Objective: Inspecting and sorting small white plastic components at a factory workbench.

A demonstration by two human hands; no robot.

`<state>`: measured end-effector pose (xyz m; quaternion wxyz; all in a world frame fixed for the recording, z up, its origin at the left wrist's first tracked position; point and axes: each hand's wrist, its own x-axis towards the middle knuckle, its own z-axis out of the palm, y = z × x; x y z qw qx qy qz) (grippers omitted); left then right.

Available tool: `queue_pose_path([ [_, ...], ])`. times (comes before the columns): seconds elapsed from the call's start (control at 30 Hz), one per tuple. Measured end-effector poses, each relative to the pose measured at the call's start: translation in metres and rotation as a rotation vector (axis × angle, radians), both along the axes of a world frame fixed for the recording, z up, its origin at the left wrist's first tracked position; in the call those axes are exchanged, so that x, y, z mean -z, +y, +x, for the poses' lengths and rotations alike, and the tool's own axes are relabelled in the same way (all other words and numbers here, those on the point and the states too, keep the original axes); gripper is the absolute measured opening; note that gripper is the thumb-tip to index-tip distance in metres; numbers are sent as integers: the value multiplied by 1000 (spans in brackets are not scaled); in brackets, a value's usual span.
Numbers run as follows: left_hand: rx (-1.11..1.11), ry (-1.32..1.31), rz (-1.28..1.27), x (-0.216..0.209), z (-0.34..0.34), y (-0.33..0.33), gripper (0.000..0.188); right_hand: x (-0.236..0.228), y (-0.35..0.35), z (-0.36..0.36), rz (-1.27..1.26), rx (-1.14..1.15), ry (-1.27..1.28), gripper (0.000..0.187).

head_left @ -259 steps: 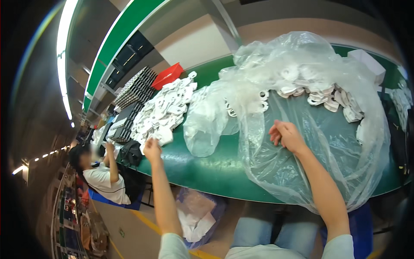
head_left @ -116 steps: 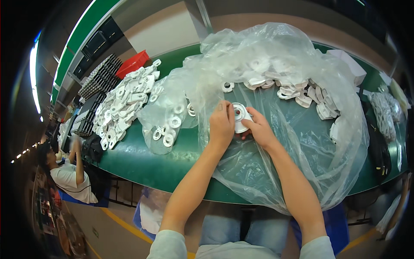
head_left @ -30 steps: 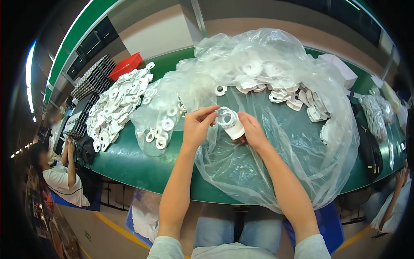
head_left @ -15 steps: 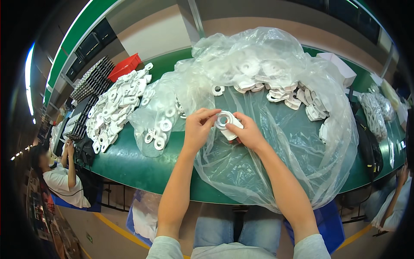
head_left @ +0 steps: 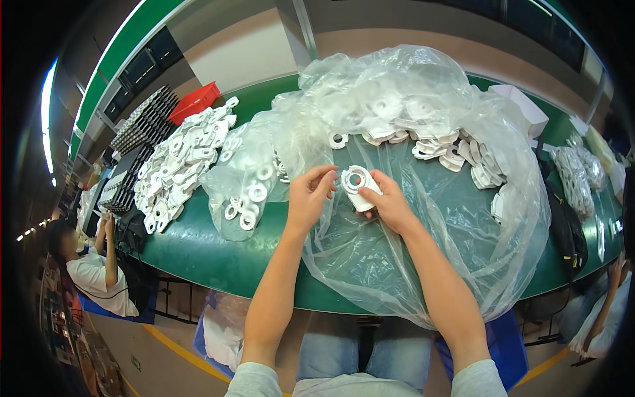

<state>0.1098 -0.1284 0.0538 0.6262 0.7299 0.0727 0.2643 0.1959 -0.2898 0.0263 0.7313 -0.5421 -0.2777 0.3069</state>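
Clamped in our right hand (head_left: 391,202), the white part (head_left: 354,192) faces ring-up, likely for access; our left hand (head_left: 309,193) curls at its nine o'clock, whether pinching anything we cannot tell.

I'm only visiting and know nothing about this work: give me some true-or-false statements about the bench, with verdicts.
1. The right hand holds a white piece. True.
2. The left hand grips a red bin. False: it is raised beside the white piece, well away from the red bin.
3. Clear plastic sheeting covers part of the green table. True.
4. The heap of white parts at the left lies on the floor. False: it lies on the green table.
5. A co-worker in a light top is at the left. True.
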Motion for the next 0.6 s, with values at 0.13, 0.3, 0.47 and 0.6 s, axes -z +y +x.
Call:
queue_pose_path([
  [0.13,120,65,-16,3,-1,0,22,-11,0,-8,-16,-4,17,23],
  [0.3,133,40,-80,4,0,-2,25,-12,3,-12,29,17,-12,23],
  [0.47,70,91,10,2,-1,-5,21,-16,2,-15,-20,23,-66,26],
  [0.6,87,76,-13,1,-3,-8,20,-17,2,-15,-81,18,-86,29],
])
